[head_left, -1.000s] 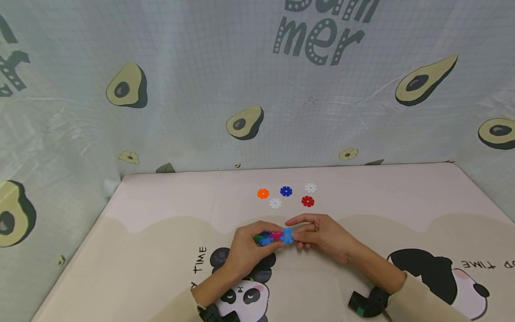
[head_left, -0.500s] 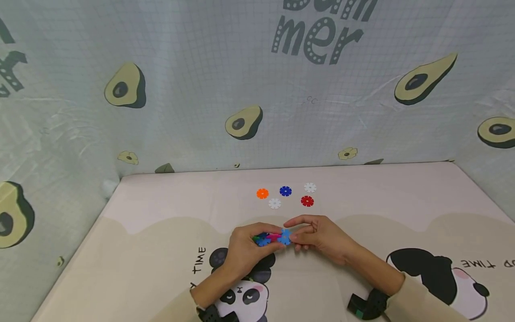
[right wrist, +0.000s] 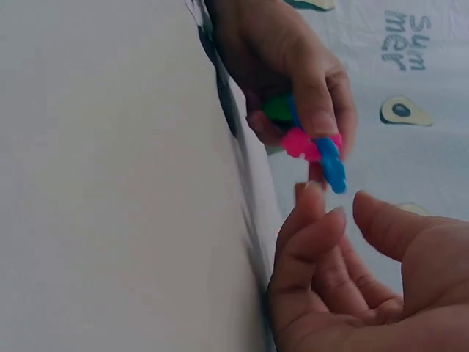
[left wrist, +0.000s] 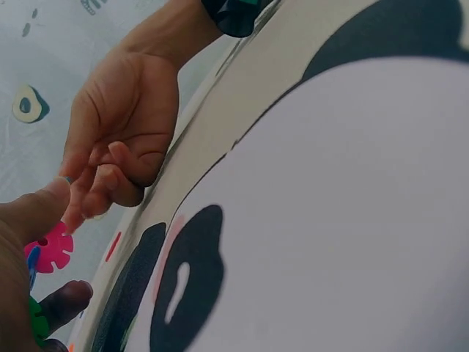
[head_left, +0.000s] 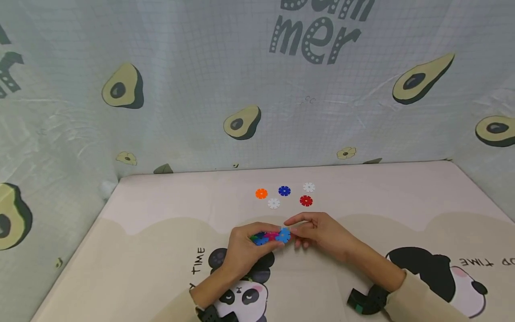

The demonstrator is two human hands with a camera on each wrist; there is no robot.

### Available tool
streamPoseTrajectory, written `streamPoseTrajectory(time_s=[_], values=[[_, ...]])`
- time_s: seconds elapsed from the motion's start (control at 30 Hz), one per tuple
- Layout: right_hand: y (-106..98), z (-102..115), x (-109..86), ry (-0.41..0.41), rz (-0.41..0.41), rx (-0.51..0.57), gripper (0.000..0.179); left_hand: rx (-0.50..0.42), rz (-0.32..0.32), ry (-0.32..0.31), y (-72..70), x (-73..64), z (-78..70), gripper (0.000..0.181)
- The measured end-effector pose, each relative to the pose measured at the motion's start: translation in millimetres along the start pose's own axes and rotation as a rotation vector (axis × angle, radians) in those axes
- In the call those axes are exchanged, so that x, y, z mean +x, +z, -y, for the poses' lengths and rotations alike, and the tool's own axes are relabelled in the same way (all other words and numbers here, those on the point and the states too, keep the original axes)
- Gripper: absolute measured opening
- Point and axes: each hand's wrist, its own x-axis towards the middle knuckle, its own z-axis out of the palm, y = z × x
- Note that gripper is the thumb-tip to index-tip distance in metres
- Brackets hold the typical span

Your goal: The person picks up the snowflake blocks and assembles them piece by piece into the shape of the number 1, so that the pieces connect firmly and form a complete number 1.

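Observation:
My left hand [head_left: 246, 248] grips a joined row of snowflake-shaped plastic discs between thumb and fingers. A light blue disc [head_left: 284, 235] sits at its right end, joined to a pink disc [head_left: 271, 236]; another blue disc [head_left: 261, 241] and a green disc [right wrist: 278, 108] lie partly hidden in the hand. Close to the light blue end is my right hand [head_left: 322, 235]. In the right wrist view, its thumb [right wrist: 392, 224] and loosely bent fingers stand apart, with a gap between them and the blue disc. The left wrist view shows part of the pink disc beside my left thumb.
Beyond the hands, an orange disc [head_left: 258, 193], a dark blue disc [head_left: 281, 191], a red disc [head_left: 306, 201] and two white discs [head_left: 274, 203] lie flat on the panda-print table cover [head_left: 153, 255]. An avocado-print curtain [head_left: 181, 80] rises behind the table.
The head view has shifted slightly. The light blue disc has turned a little at the row's end, and my right fingers have moved slightly around it. My left hand keeps its grip.

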Motion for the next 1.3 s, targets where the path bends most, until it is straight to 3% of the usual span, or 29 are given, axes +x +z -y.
streamPoseTrajectory(time_s=[0.23, 0.43, 0.6, 0.73, 0.9, 1.03, 1.3], values=[[-17.0, 7.2, 2.1, -0.074, -0.188, -0.238, 0.030, -0.001, -0.003, -0.019, -0.5, -0.5, -0.2, 0.025], [-29.8, 7.8, 8.8, -0.129, -0.369, -0.351, 0.027, -0.003, -0.009, -0.012, 1.0, -0.5, 0.9, 0.024], [-37.0, 0.4, 20.1, -0.095, -0.464, -0.438, 0.024, -0.007, -0.017, -0.014, 2.8, -0.7, 2.4, 0.023], [-39.2, -11.5, 25.8, -0.105, -0.513, -0.497, 0.026, -0.017, -0.018, 0.013, 3.2, -0.1, 2.4, 0.023], [-38.7, -22.4, 30.8, -0.197, -0.554, -0.577, 0.029, -0.014, -0.005, -0.004, 2.2, 0.4, 1.4, 0.024], [-38.1, -25.3, 32.2, -0.261, -0.554, -0.620, 0.031, -0.011, 0.015, -0.018, 1.3, 0.4, 1.1, 0.024], [-37.1, -25.1, 33.2, -0.328, -0.529, -0.689, 0.028, 0.014, 0.003, 0.030, -0.1, -0.3, 1.8, 0.024]])
